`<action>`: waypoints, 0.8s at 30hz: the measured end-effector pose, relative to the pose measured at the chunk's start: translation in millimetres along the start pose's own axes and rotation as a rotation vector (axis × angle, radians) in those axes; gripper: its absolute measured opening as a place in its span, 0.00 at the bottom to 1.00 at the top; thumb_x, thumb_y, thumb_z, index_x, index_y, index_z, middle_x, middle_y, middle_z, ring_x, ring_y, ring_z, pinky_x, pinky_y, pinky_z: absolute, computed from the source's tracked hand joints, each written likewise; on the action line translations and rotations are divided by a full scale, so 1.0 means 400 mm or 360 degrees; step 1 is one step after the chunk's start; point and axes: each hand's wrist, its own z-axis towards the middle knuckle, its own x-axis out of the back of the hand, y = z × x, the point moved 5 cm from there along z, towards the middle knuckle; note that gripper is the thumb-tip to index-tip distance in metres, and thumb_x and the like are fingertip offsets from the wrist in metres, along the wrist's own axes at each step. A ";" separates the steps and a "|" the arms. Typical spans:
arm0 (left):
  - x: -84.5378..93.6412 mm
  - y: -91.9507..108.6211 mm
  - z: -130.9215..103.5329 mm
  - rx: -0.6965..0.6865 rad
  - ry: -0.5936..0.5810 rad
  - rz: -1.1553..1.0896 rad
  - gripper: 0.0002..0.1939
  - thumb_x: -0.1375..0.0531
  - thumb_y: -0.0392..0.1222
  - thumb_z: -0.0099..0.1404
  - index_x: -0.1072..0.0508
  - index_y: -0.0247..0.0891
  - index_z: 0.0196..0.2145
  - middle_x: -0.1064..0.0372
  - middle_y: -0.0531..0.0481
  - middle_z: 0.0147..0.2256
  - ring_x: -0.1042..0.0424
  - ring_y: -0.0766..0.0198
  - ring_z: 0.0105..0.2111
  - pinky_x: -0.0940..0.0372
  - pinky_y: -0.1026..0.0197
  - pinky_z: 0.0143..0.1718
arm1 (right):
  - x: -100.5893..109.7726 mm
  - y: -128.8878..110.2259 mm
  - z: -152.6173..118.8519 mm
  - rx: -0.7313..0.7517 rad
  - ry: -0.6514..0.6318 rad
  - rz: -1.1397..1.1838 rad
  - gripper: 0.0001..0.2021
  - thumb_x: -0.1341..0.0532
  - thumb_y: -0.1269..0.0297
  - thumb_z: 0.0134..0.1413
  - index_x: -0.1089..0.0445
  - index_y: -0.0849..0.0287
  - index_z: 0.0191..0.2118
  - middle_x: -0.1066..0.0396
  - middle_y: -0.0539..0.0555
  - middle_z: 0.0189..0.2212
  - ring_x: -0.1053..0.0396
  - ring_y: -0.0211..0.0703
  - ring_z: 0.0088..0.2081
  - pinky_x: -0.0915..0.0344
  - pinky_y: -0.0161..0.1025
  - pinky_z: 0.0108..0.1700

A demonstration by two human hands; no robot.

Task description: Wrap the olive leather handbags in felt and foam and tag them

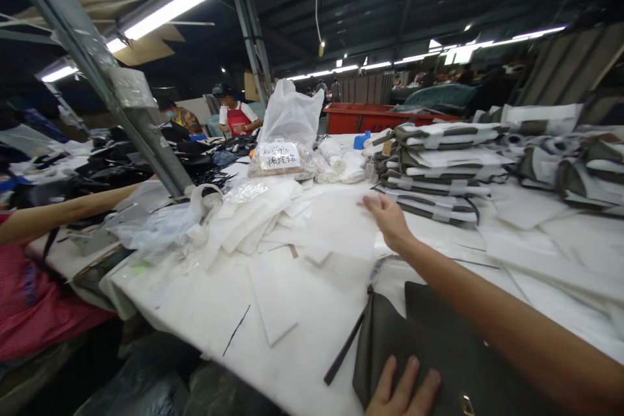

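My left hand (407,390) lies with fingers apart on a dark olive bag (439,344) at the bottom right. The bag has a gold-coloured metal fitting near its lower edge and a dark strap (344,348) trailing from its left corner onto the table. My right hand (387,218) reaches across above the bag. Its thumb and fingers close at the right edge of a thin white sheet (341,218), slightly blurred. More loose white sheets (258,214) lie to the left of it, overlapping one another.
Olive bags with white wrapping (439,169) are stacked at right. A clear plastic bag with a handwritten label (279,156) stands mid-table. A metal post (146,136) rises at left. A co-worker's arm (68,211) reaches in from the left, by black pieces. A red bin (370,118) stands behind.
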 end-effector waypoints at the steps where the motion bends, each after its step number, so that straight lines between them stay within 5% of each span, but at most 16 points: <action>1: 0.021 -0.011 0.005 0.0001 0.0075 0.0008 0.29 0.42 0.62 0.66 0.43 0.70 0.63 0.31 0.53 0.58 0.31 0.49 0.57 0.32 0.45 0.55 | 0.077 -0.027 -0.010 0.0040 0.0073 -0.0024 0.22 0.43 0.46 0.59 0.29 0.63 0.42 0.23 0.54 0.33 0.27 0.45 0.34 0.32 0.38 0.34; 4: 0.094 -0.042 0.031 -0.0063 0.0062 -0.0156 0.35 0.44 0.64 0.66 0.49 0.61 0.67 0.36 0.45 0.61 0.38 0.48 0.62 0.35 0.45 0.57 | 0.302 -0.155 -0.092 0.0375 0.0302 -0.0397 0.12 0.41 0.56 0.60 0.30 0.59 0.42 0.22 0.55 0.38 0.25 0.48 0.39 0.30 0.41 0.39; 5: 0.106 -0.044 0.041 -0.0156 -0.0163 -0.0307 0.39 0.45 0.67 0.65 0.53 0.58 0.69 0.44 0.42 0.65 0.42 0.46 0.64 0.37 0.44 0.59 | 0.356 -0.210 -0.137 0.0601 0.0296 -0.0613 0.08 0.43 0.63 0.60 0.31 0.58 0.43 0.22 0.56 0.42 0.25 0.49 0.42 0.30 0.43 0.42; 8: 0.140 -0.062 0.061 -0.0057 -0.0632 -0.0659 0.44 0.42 0.67 0.63 0.58 0.59 0.69 0.61 0.41 0.71 0.52 0.41 0.67 0.43 0.36 0.61 | 0.421 -0.323 -0.297 0.1206 -0.0159 -0.1069 0.14 0.47 0.74 0.59 0.33 0.54 0.47 0.26 0.55 0.53 0.29 0.49 0.55 0.32 0.48 0.54; 10: 0.149 -0.066 0.062 0.0071 -0.0792 -0.0751 0.45 0.37 0.62 0.62 0.57 0.62 0.69 0.59 0.43 0.70 0.48 0.41 0.66 0.41 0.36 0.60 | 0.411 -0.318 -0.410 0.1314 -0.0536 -0.1196 0.15 0.46 0.74 0.60 0.32 0.54 0.49 0.27 0.55 0.55 0.33 0.49 0.59 0.35 0.50 0.59; 14: 0.138 -0.045 0.032 0.0134 -0.0943 -0.0797 0.45 0.34 0.50 0.63 0.55 0.55 0.69 0.42 0.45 0.65 0.34 0.48 0.59 0.33 0.44 0.56 | 0.335 -0.153 -0.606 0.0755 -0.1166 -0.1268 0.17 0.43 0.73 0.55 0.29 0.63 0.50 0.31 0.65 0.58 0.38 0.59 0.62 0.42 0.59 0.64; 17: 0.134 -0.041 0.014 0.0121 -0.0827 -0.0730 0.45 0.36 0.53 0.64 0.54 0.48 0.70 0.44 0.43 0.66 0.37 0.46 0.61 0.36 0.43 0.59 | 0.305 -0.046 -0.692 0.0223 -0.1354 -0.1244 0.23 0.38 0.69 0.53 0.30 0.68 0.55 0.39 0.71 0.63 0.43 0.64 0.65 0.44 0.62 0.65; 21: 0.136 -0.046 0.009 0.0076 -0.0692 -0.0685 0.40 0.38 0.54 0.66 0.52 0.45 0.69 0.46 0.44 0.67 0.41 0.47 0.64 0.38 0.44 0.61 | 0.323 -0.046 -0.688 -0.0006 -0.1477 -0.1042 0.31 0.41 0.48 0.62 0.36 0.62 0.64 0.48 0.70 0.67 0.48 0.65 0.67 0.45 0.63 0.65; 24: 0.135 -0.045 0.009 0.0030 -0.0676 -0.0701 0.36 0.41 0.54 0.68 0.49 0.46 0.69 0.42 0.46 0.65 0.40 0.49 0.63 0.39 0.45 0.62 | 0.340 -0.054 -0.642 0.0074 -0.1565 -0.0906 0.22 0.48 0.53 0.68 0.30 0.56 0.59 0.37 0.65 0.63 0.38 0.58 0.63 0.39 0.55 0.62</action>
